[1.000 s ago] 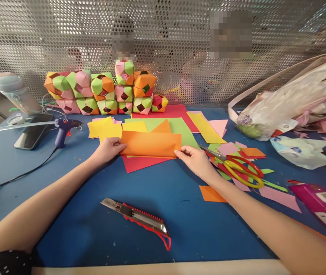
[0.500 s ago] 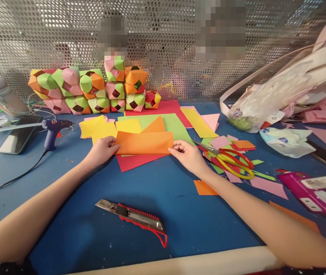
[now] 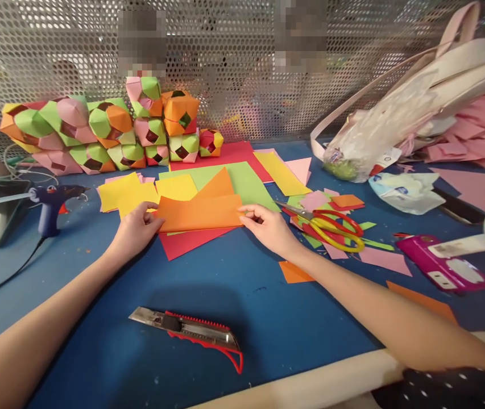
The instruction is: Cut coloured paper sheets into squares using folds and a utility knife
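A folded orange paper sheet [image 3: 199, 212] lies on a red sheet [image 3: 182, 241] and a green sheet [image 3: 242, 179] on the blue table [image 3: 268, 312]. My left hand [image 3: 133, 232] pinches the orange sheet's left end. My right hand [image 3: 268, 227] pinches its right end. Both hands press the fold down flat against the pile.
A red utility knife [image 3: 191, 332] lies near the front edge. Red and yellow scissors [image 3: 331, 227] rest on paper scraps to the right. Stacked paper cubes [image 3: 110, 133] line the perforated back wall. A blue glue gun [image 3: 52, 201] is on the left, a pink stapler [image 3: 442, 267] and bags on the right.
The view has swung to the right, so everything sits further left in the picture. Both hands keep the same hold on the orange sheet.
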Action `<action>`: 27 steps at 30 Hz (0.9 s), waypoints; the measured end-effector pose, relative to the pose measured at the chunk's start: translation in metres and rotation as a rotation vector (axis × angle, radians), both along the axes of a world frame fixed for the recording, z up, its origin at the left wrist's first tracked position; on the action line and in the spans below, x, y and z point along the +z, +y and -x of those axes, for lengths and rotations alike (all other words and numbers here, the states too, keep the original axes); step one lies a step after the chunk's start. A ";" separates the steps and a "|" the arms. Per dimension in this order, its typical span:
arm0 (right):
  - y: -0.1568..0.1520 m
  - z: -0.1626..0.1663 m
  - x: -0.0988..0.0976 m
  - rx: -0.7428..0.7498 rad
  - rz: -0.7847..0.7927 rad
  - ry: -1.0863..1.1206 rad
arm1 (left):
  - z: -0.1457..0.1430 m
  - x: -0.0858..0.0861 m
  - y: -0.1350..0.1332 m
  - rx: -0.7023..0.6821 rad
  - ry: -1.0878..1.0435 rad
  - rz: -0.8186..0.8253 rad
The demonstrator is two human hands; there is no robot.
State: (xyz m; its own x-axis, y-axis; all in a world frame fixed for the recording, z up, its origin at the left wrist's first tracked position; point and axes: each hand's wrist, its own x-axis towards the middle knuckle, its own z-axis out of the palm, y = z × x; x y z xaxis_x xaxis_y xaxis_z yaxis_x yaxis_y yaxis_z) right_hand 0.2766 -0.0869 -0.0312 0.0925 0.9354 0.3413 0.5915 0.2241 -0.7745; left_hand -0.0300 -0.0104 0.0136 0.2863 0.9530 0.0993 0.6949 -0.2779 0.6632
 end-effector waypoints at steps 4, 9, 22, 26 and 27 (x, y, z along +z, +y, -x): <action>0.000 -0.001 -0.003 -0.009 -0.031 -0.024 | 0.000 -0.001 -0.001 -0.010 0.003 -0.016; 0.000 -0.001 -0.004 -0.003 -0.059 -0.069 | -0.001 -0.002 -0.004 -0.028 0.092 -0.097; 0.000 0.001 -0.001 0.000 -0.131 -0.328 | 0.000 -0.014 -0.007 -0.096 0.422 -0.319; 0.000 0.001 -0.003 0.000 -0.161 -0.382 | -0.001 -0.012 -0.008 -0.087 0.438 -0.303; 0.000 0.001 -0.003 0.000 -0.167 -0.394 | -0.002 -0.012 -0.009 -0.084 0.439 -0.300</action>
